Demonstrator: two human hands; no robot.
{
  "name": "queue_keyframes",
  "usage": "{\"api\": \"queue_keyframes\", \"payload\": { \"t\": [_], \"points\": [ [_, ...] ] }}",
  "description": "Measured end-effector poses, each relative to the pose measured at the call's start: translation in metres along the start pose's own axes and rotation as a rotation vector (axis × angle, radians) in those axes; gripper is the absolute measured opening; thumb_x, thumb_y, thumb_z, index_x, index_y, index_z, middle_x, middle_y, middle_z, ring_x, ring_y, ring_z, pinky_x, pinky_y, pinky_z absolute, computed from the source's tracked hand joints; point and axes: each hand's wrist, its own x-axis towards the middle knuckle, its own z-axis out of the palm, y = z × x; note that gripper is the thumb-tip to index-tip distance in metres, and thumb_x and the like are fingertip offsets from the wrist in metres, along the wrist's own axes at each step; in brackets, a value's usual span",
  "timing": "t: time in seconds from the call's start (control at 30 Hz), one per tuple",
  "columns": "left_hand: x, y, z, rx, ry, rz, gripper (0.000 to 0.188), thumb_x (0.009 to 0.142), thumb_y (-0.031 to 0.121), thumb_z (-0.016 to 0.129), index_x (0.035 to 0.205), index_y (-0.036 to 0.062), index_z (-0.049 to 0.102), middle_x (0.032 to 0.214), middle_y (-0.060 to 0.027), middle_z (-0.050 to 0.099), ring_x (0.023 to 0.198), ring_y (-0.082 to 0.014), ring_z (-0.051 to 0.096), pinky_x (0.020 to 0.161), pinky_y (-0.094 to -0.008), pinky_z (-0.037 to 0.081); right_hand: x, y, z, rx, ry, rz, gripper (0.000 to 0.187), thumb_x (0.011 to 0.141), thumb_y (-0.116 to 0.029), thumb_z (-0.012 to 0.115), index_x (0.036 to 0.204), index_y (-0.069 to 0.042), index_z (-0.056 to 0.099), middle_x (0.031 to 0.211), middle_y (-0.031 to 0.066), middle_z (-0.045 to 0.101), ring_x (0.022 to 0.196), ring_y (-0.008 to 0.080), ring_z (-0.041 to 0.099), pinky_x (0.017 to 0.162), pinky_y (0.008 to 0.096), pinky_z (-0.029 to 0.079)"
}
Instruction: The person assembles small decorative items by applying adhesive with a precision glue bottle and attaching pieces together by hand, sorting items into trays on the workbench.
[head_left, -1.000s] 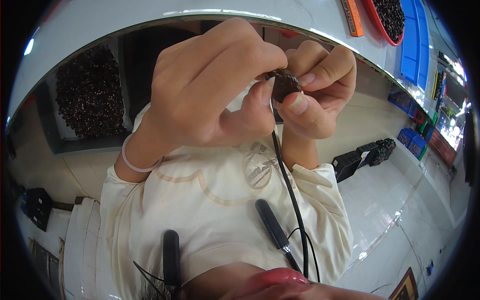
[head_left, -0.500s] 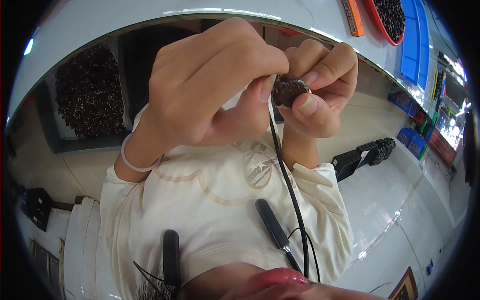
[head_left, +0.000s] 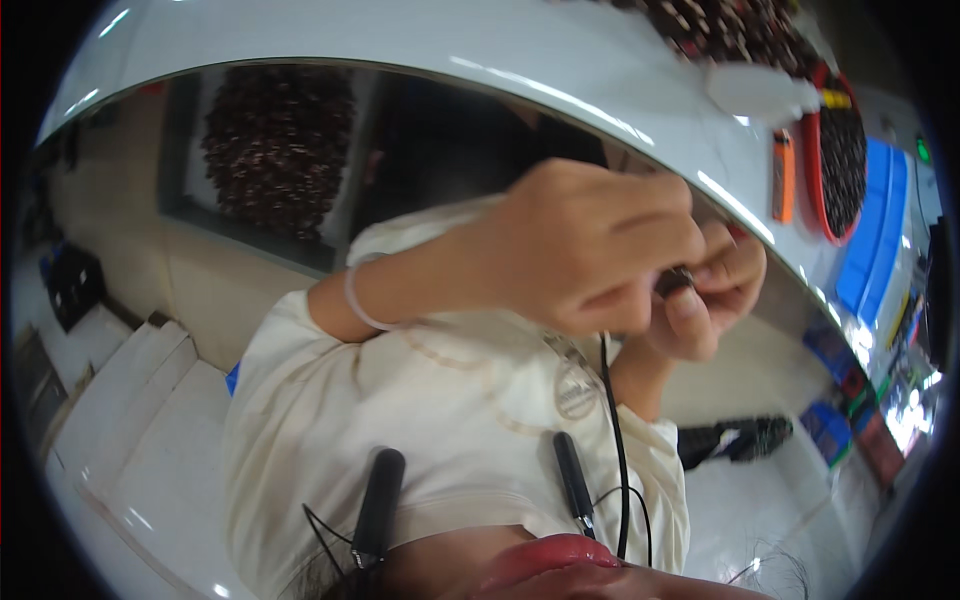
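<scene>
Over the front edge of a white worktop (head_left: 400, 38), both my hands are close together in front of my cream shirt. My right hand (head_left: 728, 285) is closed, pinching a small dark brown, glossy piece (head_left: 674, 281) between thumb and fingers. Up against it is my left hand (head_left: 585, 240), a pale band round its wrist. Its fingers are curled in and blurred, and their tips are hidden, so what they grip cannot be made out. A thin black cable (head_left: 617, 450) hangs below the hands.
Left of my hands, an open grey tray (head_left: 240, 250) holds a heap of dark brown pieces (head_left: 280, 150). At far right lie more brown pieces (head_left: 735, 30), a white bottle (head_left: 758, 95), an orange box (head_left: 782, 178), a red bowl (head_left: 813, 185) of black bits, and a blue tray (head_left: 877, 220).
The view has swung, so my hands sit lower and further right in the picture. The brown heap and white bottle have come into sight. My right hand still pinches the dark piece.
</scene>
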Motion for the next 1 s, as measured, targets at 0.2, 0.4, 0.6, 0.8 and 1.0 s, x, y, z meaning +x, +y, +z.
{"api": "queue_keyframes", "payload": {
  "t": [0.2,0.4,0.6,0.8,1.0],
  "points": [
    [0.0,0.01,-0.014,-0.14,-0.149,-0.224,0.029,0.074,0.027,0.069,0.089,0.0075,0.055,0.073,-0.0049,0.055,0.054,-0.0192,0.056,0.046,-0.0273,0.043,0.002,0.002,-0.005,-0.111,-0.031,0.03,0.028,0.072,-0.007,0.069,0.072,-0.002,0.042,0.064,0.008,0.05,0.053,0.0105,0.043,0.049,0.023,0.035],
    [-0.002,0.008,-0.03,-0.279,-0.485,-0.575,0.029,0.074,0.02,0.07,0.093,0.0053,0.054,0.08,-0.0077,0.062,0.064,-0.0183,0.062,0.056,-0.0272,0.047,0.0,0.004,0.001,-0.201,-0.053,0.132,0.023,0.074,-0.01,0.068,0.07,0.0,0.048,0.062,0.0074,0.053,0.055,0.0101,0.044,0.052,0.0208,0.035],
    [0.017,-0.009,-0.064,-0.05,0.235,-0.154,0.013,0.077,-0.004,0.055,0.088,0.002,0.054,0.09,-0.0156,0.059,0.061,-0.0117,0.052,0.056,-0.0209,0.044,0.002,0.003,0.001,-0.243,-0.136,0.088,0.015,0.071,0.0,0.064,0.071,0.0,0.049,0.062,0.0094,0.055,0.055,0.0116,0.048,0.05,0.0208,0.036],
    [0.063,-0.049,-0.148,0.746,0.625,0.12,0.021,0.085,0.005,0.051,0.105,0.0002,0.05,0.111,-0.016,0.053,0.093,-0.0254,0.054,0.081,-0.0348,0.044,-0.001,0.001,0.0,-0.239,-0.154,0.08,0.013,0.07,0.003,0.062,0.07,0.0,0.049,0.062,0.0093,0.057,0.055,0.0123,0.049,0.051,0.0221,0.038],
    [0.024,-0.106,-0.162,1.217,0.159,-0.332,0.043,0.092,0.037,0.038,0.12,0.0067,0.05,0.122,-0.016,0.048,0.122,-0.0361,0.033,0.105,-0.0467,0.017,-0.002,-0.005,-0.004,-0.287,-0.146,0.072,0.013,0.07,0.004,0.062,0.07,0.0,0.05,0.063,0.0083,0.057,0.057,0.0129,0.05,0.053,0.0229,0.039]
  ]
}}
